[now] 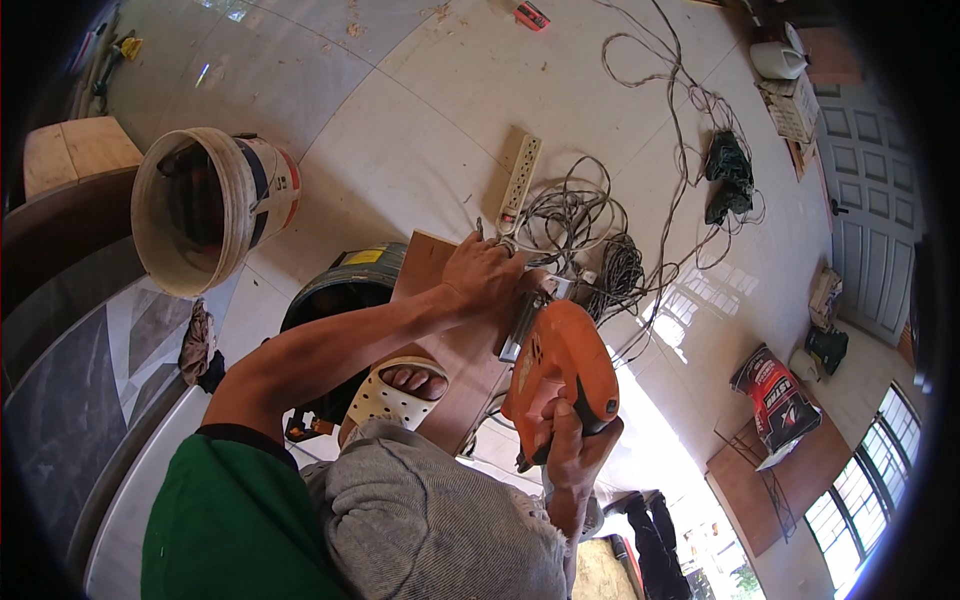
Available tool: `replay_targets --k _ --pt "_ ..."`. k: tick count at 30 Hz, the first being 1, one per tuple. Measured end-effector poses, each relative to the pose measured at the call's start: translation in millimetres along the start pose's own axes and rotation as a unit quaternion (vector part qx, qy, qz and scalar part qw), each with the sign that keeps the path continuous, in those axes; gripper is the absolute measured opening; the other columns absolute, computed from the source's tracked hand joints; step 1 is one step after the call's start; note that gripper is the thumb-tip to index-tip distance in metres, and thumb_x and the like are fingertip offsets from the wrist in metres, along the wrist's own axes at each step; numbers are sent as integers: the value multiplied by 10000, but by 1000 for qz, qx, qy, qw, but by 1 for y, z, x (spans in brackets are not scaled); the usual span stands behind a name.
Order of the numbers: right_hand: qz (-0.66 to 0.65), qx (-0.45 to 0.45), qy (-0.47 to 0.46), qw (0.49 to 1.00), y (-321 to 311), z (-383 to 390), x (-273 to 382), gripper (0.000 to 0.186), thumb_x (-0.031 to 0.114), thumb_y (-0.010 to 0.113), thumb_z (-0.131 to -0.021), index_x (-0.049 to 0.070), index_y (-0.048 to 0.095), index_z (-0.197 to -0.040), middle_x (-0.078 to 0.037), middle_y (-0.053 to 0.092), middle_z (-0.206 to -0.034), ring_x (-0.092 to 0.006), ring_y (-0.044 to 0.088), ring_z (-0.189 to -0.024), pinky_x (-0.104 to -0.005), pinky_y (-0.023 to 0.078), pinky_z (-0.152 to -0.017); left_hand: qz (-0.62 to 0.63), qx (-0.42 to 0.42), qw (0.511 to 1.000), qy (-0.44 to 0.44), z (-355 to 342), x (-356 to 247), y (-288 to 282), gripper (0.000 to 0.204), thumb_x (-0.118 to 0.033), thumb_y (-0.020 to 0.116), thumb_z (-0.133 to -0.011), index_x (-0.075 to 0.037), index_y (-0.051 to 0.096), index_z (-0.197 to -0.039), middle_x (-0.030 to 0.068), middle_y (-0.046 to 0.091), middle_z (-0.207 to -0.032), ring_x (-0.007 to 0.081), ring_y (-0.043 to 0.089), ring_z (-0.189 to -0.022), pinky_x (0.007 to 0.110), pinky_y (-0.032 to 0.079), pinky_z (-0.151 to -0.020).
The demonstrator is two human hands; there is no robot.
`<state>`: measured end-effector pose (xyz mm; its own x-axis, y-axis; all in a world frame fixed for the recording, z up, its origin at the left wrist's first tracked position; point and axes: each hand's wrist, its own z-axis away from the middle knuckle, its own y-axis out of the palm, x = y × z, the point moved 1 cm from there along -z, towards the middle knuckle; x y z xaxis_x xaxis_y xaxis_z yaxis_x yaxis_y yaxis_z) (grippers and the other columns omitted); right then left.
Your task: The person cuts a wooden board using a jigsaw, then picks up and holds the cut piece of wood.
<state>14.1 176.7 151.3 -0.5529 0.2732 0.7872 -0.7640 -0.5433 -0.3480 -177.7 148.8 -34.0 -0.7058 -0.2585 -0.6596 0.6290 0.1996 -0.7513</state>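
In my right hand (572, 440) is an orange jigsaw (562, 360), its handle wrapped by my fingers. The saw's metal base (520, 325) sits at the right edge of a reddish-brown wooden board (425, 268). My left hand (483, 275) is closed over the far end of that board, close to the front of the saw. The blade and the undersides of my left fingers are hidden. A foot in a cream sandal (400, 395) with holes rests on the board. Beneath the board's left side is a dark bucket (340, 285).
Beyond the board lie a cream power strip (520, 178) and a coil of cable (565, 225), with cords trailing rightward. A white bucket (225, 215) stands at left. At right are a black-and-red bag (775, 405) and a grey door (865, 190). A red object (532, 15) lies far off.
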Motion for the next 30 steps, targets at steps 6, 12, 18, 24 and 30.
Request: replay_targets --k 6,12,18,24,30 --pt "1 -1 1 1000 -1 1 -2 182 171 667 -865 -9 647 -849 -47 645 -646 -141 634 -550 -294 494 -538 5 17 1000 -17 1 -1 -2 454 -484 592 -991 -82 618 -783 136 678 -727 339 678 -777 454 460 -753" --pt "12 17 -60 998 -2 -1 -11 275 202 669 -935 -61 652 -1014 -71 660 -664 -110 596 -474 -254 457 -440 21 69 996 -44 1 -1 -4 483 -521 505 -1024 -85 707 -971 186 719 -800 368 719 -838 507 484 -891" --pt "22 -12 -72 997 3 2 -10 295 208 658 -934 -69 655 -1037 -89 683 -697 -113 602 -483 -261 466 -448 18 83 995 -58 0 -2 -5 522 -544 499 -1018 -77 709 -913 199 721 -806 383 715 -825 490 480 -866" --pt "1 11 -40 999 9 5 4 329 210 648 -921 -82 652 -1072 -112 702 -743 -120 612 -491 -266 484 -456 22 90 994 -59 2 -1 -7 538 -541 487 -1027 -71 708 -887 200 716 -794 390 710 -853 497 473 -878" --pt "-1 -3 -37 999 11 4 6 352 210 658 -918 -87 639 -1105 -120 704 -754 -123 614 -493 -265 484 -458 -3 29 999 -31 3 -2 -6 489 -507 561 -1006 -79 633 -781 158 683 -707 338 693 -766 451 468 -753"
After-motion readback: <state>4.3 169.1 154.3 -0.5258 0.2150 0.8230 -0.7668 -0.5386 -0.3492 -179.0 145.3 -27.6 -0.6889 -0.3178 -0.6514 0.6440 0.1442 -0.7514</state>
